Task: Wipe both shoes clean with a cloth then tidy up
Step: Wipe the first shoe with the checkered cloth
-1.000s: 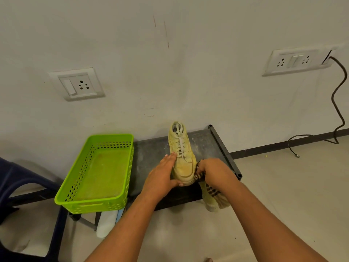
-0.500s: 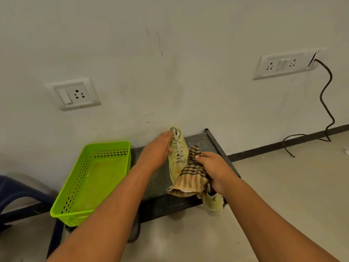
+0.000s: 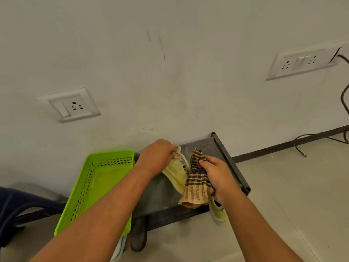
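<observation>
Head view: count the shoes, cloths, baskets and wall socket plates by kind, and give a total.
Shoes: 2, the yellow shoe gripped by the left hand, and the second shoe partly hidden below the cloth
Cloths: 1, the checked cloth held in the right hand
Baskets: 1, the green basket
Wall socket plates: 2, the left socket plate and the right socket plate
Total: 6
</observation>
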